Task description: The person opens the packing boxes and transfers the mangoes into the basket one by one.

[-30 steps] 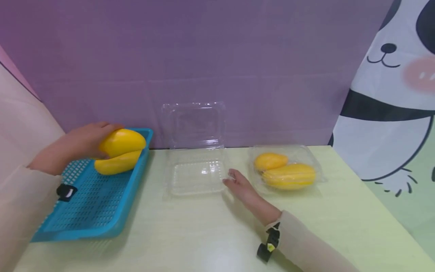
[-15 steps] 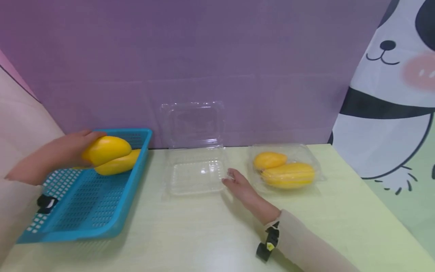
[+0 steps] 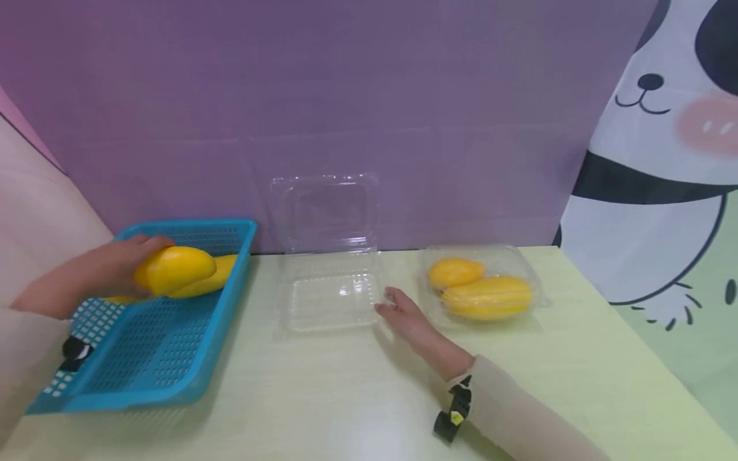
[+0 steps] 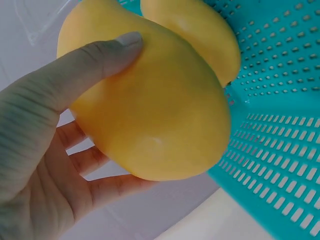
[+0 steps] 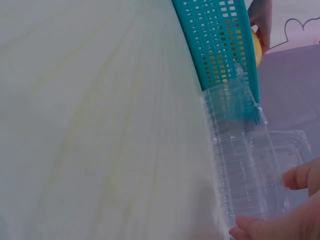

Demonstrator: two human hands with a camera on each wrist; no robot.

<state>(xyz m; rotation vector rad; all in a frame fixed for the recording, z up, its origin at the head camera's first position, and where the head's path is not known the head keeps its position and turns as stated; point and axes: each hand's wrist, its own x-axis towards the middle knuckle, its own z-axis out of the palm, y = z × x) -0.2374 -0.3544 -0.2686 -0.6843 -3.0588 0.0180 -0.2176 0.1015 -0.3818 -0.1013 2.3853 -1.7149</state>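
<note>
The mango-shaped yellow fruit (image 3: 175, 270) is in the left hand (image 3: 123, 266), gripped with the thumb across one side and the fingers around the other, at the blue basket (image 3: 215, 339); whether it touches the basket cannot be told. Another yellow fruit (image 3: 216, 278) lies just beside it, partly hidden. The right hand (image 3: 406, 317) pinches the near right edge of an open clear container (image 3: 331, 314) on the desk (image 3: 323, 397), its lid (image 3: 325, 211) upright before the purple backdrop (image 3: 403, 96). To the right, a second clear container (image 3: 513, 259) holds two yellow pieces.
</note>
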